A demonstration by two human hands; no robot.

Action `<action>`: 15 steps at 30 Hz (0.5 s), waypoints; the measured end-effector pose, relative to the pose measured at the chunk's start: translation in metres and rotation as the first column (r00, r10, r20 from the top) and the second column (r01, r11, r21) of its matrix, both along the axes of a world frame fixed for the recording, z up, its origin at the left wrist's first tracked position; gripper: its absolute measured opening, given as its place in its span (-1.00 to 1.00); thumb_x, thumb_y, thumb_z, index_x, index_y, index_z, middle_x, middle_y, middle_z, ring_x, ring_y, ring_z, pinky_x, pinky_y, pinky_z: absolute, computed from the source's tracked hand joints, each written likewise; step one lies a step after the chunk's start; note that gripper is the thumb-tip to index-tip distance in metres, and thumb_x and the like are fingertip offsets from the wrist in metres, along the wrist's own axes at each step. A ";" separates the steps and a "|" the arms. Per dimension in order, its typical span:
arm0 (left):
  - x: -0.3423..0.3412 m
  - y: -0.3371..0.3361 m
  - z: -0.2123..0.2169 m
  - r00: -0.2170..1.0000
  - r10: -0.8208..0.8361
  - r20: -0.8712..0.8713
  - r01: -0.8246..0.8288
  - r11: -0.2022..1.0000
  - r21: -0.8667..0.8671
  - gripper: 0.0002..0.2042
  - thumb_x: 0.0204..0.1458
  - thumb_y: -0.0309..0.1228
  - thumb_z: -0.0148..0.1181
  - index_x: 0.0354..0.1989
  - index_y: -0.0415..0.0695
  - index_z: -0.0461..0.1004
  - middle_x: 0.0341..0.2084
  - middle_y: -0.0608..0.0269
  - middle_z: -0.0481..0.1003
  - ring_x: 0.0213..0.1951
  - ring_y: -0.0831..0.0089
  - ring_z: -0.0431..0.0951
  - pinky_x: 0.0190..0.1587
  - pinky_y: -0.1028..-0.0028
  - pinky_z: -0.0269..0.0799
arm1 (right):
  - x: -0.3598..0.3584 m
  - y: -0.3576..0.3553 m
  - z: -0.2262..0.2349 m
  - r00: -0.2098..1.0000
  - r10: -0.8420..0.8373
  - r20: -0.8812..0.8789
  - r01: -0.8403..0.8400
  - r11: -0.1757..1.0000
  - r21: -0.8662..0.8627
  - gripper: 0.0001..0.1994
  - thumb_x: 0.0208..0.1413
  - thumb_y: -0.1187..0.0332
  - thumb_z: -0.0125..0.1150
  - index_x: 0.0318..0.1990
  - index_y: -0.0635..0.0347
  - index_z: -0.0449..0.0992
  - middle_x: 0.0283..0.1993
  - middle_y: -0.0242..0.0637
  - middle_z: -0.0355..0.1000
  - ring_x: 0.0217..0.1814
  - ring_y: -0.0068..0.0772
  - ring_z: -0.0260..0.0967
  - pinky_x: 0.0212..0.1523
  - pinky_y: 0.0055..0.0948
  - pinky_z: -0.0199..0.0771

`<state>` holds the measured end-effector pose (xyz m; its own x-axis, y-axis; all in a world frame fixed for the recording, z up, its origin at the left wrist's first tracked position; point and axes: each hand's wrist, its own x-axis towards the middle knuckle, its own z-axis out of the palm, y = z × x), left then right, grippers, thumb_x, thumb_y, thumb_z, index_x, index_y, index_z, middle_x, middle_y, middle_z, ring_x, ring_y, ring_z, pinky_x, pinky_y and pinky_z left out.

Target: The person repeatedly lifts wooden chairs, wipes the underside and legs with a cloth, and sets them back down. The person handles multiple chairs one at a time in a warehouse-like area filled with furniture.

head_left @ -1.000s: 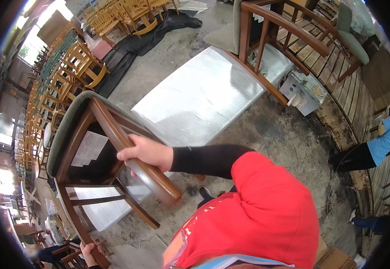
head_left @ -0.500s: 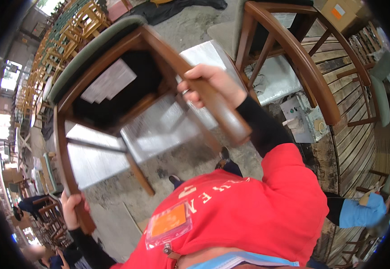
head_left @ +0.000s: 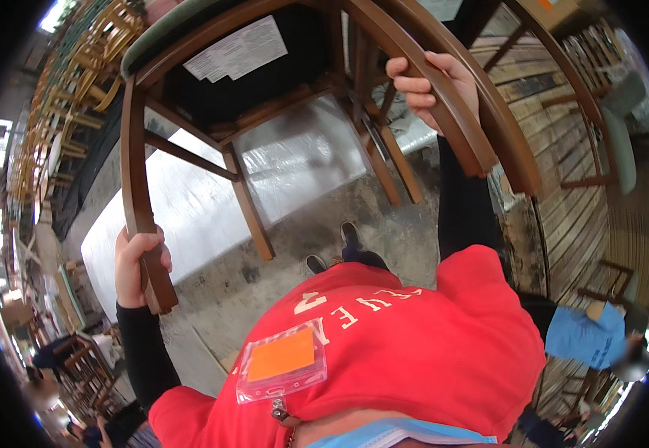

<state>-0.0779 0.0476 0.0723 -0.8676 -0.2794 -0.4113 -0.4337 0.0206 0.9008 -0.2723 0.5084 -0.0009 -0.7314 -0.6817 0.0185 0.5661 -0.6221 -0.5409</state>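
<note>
The right hand (head_left: 465, 88), near the upper right of the frame, is curled round a wooden side bar of a dark-brown chair (head_left: 265, 86), fingers on one face and thumb on the other. The left hand (head_left: 132, 261), at the left of the frame, is wrapped firmly about the lower end of the opposite bar. The chair fills the upper middle, tilted so that its black underside and pale paper label (head_left: 238, 48) face the wearer. Compared with half a second ago, it sits further right in the view, its right bar now lined up beside the curved arm of a second chair (head_left: 515, 142). In my judgement that leaves the load shared between both hands, with little room on the right; whether the two frames touch I cannot tell.

Below and behind the chair spreads a silvery film-wrapped surface (head_left: 190, 201), and nearer the wearer's shoes is stained grey floor (head_left: 302, 228). Slatted wooden decking (head_left: 545, 123) runs down the right side, with a green-backed chair (head_left: 625, 134) on it. Rows of yellowish wooden chairs (head_left: 85, 104) crowd the upper left; a person in a blue top (head_left: 582, 340) is at lower right.
</note>
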 end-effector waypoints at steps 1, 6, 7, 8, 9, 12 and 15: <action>0.003 -0.002 0.000 1.000 -0.004 -0.022 0.005 1.000 0.015 -0.78 -0.07 -0.45 0.12 -0.26 -0.26 0.34 -0.50 0.21 0.41 -0.65 0.44 0.46 -0.59 0.47 0.43 | 0.000 -0.004 0.000 1.000 -0.019 -0.009 0.019 0.999 -0.027 -0.59 0.35 0.21 -0.10 0.14 0.40 0.26 -0.10 -0.25 0.26 -0.40 -0.63 0.21 -0.51 -0.69 0.35; 0.004 -0.016 -0.016 0.998 -0.056 -0.012 0.056 0.998 0.007 -0.72 0.00 -0.36 0.16 -0.15 -0.22 0.37 -0.40 0.24 0.44 -0.62 0.53 0.44 -0.57 0.53 0.41 | -0.007 0.005 0.000 0.998 0.061 0.031 -0.055 0.987 -0.151 -0.57 0.30 0.28 0.00 0.21 0.39 0.24 -0.06 -0.23 0.26 -0.34 -0.61 0.17 -0.41 -0.64 0.32; 0.007 -0.005 -0.015 1.000 -0.012 -0.001 0.012 1.000 -0.006 -0.73 -0.01 -0.39 0.14 -0.15 -0.23 0.35 -0.43 0.23 0.42 -0.62 0.50 0.44 -0.58 0.52 0.41 | -0.004 0.009 -0.003 0.993 0.080 0.088 -0.065 0.984 -0.164 -0.58 0.29 0.30 0.04 0.22 0.34 0.25 -0.06 -0.24 0.25 -0.34 -0.59 0.17 -0.39 -0.63 0.33; 0.013 0.005 -0.011 0.999 0.032 -0.002 -0.032 0.999 -0.026 -0.73 -0.02 -0.42 0.12 -0.15 -0.23 0.34 -0.45 0.23 0.40 -0.62 0.47 0.45 -0.58 0.50 0.40 | 0.002 0.010 -0.008 0.996 0.065 0.068 -0.050 0.980 -0.194 -0.59 0.34 0.22 -0.02 0.22 0.29 0.30 -0.05 -0.20 0.29 -0.36 -0.56 0.17 -0.41 -0.61 0.33; 0.018 0.002 -0.011 0.999 -0.017 0.030 0.017 1.000 0.012 -0.68 -0.03 -0.42 0.12 -0.08 -0.22 0.33 -0.41 0.22 0.40 -0.62 0.46 0.44 -0.60 0.51 0.40 | 0.006 0.010 -0.013 1.000 -0.016 -0.002 0.015 0.984 -0.177 -0.52 0.36 0.18 -0.03 0.28 0.33 0.23 -0.03 -0.17 0.28 -0.35 -0.55 0.21 -0.46 -0.60 0.38; 0.035 0.013 -0.012 0.988 0.158 0.003 -0.157 0.987 -0.014 -0.56 -0.08 -0.40 0.14 0.02 -0.27 0.32 -0.41 0.22 0.38 -0.65 0.46 0.43 -0.64 0.50 0.39 | 0.020 -0.003 -0.048 0.977 -0.059 -0.206 0.049 0.998 -0.050 -0.31 0.41 -0.17 -0.24 0.32 0.31 0.30 -0.14 -0.08 0.49 -0.26 -0.30 0.49 -0.41 -0.39 0.48; 0.044 0.013 -0.013 0.981 0.193 -0.004 -0.193 0.981 -0.027 -0.50 -0.11 -0.38 0.17 0.06 -0.30 0.31 -0.43 0.22 0.38 -0.69 0.46 0.41 -0.66 0.50 0.38 | 0.010 0.008 -0.129 0.967 -0.012 -0.253 0.110 0.920 0.376 -0.38 0.36 -0.05 -0.12 0.32 0.30 0.30 -0.04 -0.05 0.46 -0.12 -0.23 0.45 -0.25 -0.31 0.45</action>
